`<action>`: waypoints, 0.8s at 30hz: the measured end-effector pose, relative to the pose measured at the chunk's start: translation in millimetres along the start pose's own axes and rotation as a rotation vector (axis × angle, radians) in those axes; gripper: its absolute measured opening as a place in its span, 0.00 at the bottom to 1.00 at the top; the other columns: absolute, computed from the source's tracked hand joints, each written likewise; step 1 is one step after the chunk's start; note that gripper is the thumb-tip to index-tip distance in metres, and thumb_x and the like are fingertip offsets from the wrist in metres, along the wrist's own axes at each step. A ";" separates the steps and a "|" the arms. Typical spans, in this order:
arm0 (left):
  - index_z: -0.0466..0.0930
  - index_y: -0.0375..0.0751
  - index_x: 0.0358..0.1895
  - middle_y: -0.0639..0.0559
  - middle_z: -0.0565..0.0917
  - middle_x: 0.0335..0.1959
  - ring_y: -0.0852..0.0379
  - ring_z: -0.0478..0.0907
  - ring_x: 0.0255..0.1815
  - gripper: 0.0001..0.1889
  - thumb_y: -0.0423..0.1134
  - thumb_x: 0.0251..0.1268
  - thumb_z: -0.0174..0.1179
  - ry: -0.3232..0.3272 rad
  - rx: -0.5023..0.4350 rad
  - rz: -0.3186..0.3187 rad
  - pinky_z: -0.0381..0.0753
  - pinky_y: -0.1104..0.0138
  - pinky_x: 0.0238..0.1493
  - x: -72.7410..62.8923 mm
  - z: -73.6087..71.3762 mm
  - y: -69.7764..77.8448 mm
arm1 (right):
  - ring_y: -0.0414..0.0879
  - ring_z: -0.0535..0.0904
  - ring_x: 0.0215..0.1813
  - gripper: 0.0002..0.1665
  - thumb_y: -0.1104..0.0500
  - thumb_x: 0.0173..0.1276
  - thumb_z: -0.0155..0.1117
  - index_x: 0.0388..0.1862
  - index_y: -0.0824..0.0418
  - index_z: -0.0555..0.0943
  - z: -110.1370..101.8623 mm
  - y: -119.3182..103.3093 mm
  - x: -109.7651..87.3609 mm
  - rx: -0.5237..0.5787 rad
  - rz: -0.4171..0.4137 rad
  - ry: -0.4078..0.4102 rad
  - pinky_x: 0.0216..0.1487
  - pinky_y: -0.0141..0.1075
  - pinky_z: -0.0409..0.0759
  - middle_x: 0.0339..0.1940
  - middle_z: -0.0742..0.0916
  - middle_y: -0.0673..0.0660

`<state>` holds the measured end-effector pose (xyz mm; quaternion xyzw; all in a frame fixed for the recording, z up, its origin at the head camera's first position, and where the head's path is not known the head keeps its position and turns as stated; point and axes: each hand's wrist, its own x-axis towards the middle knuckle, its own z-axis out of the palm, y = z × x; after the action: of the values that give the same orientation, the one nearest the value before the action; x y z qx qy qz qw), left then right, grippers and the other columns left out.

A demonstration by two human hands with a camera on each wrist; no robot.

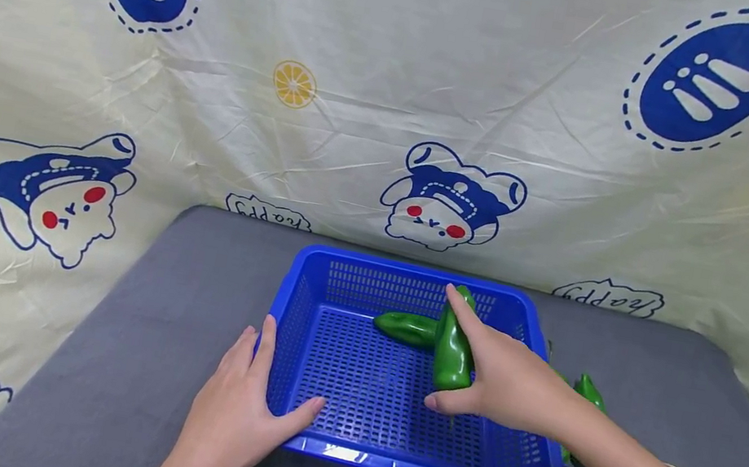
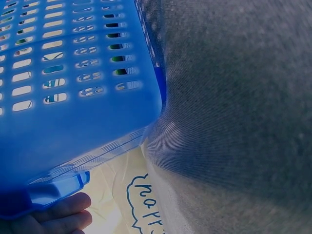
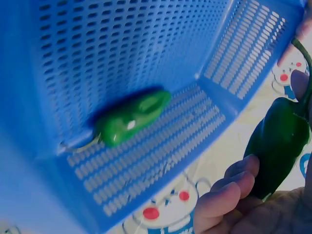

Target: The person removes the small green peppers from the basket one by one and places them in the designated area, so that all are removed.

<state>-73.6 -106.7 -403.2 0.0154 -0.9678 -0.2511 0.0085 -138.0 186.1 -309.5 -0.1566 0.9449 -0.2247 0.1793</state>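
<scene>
So your right hand has its fingers and thumb closed around a green pepper, holding it over the blue basket, stem at the thumb end. A second pepper is lying on the basket floor toward the back wall, partly covered by the held one from the head view. Your left hand is spread wide at the near left corner, fingers fairly straight outside the rim, thumb reaching over the inside. Basket's on the grey counter, and more green peppers peek out to its right, partly hidden behind your forearm.
</scene>
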 end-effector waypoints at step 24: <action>0.43 0.44 0.81 0.33 0.57 0.78 0.36 0.56 0.79 0.62 0.76 0.50 0.59 -0.019 -0.002 -0.010 0.65 0.42 0.71 0.7 -0.3 1.4 | 0.53 0.79 0.51 0.72 0.52 0.66 0.70 0.78 0.46 0.19 -30.0 136.2 -62.8 0.241 0.109 0.090 0.37 0.36 0.82 0.60 0.69 0.76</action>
<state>-74.4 -105.7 -402.3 0.0177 -0.9674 -0.2525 -0.0021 -123.9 336.5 -333.1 -0.0720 0.9253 -0.3332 0.1662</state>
